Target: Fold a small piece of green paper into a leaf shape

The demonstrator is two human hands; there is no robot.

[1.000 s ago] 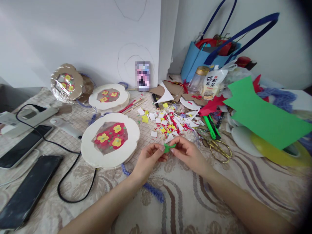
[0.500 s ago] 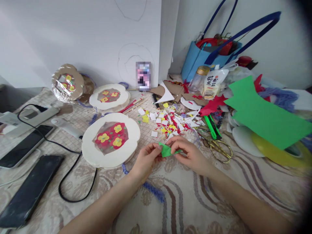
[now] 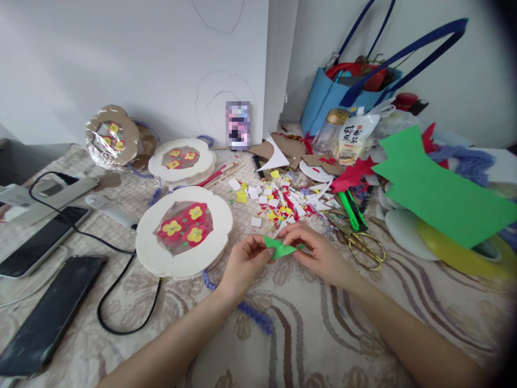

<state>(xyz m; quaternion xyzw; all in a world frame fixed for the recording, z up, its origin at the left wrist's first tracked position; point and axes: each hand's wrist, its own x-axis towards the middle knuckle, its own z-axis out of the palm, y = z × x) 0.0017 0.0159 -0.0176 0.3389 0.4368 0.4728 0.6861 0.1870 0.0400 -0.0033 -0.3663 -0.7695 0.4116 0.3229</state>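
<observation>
Between both hands, over the patterned tablecloth, is a small green piece (image 3: 278, 248), folded or creased. My left hand (image 3: 247, 264) pinches its left end between thumb and fingers. The fingers of my right hand (image 3: 317, 252) are closed on its right end. Left of my hands lies a white scalloped disc (image 3: 145, 231) with red and yellow flowers in its clear centre. Just beyond my hands is a pile of white, red and yellow scraps (image 3: 283, 202). Gold-handled scissors (image 3: 367, 251) lie right of my right hand.
A green sheet (image 3: 448, 188) and a yellow roll (image 3: 448, 250) lie at the right. A green cutter (image 3: 352, 211) is by the scissors. Phones (image 3: 48, 315), a power strip (image 3: 52, 199) and a black cable are at the left. A blue bag (image 3: 323, 102) stands behind.
The green piece has turned slightly and shows more of its surface between the fingers. My right hand has shifted a little to the right, and the left fingers have changed their hold.
</observation>
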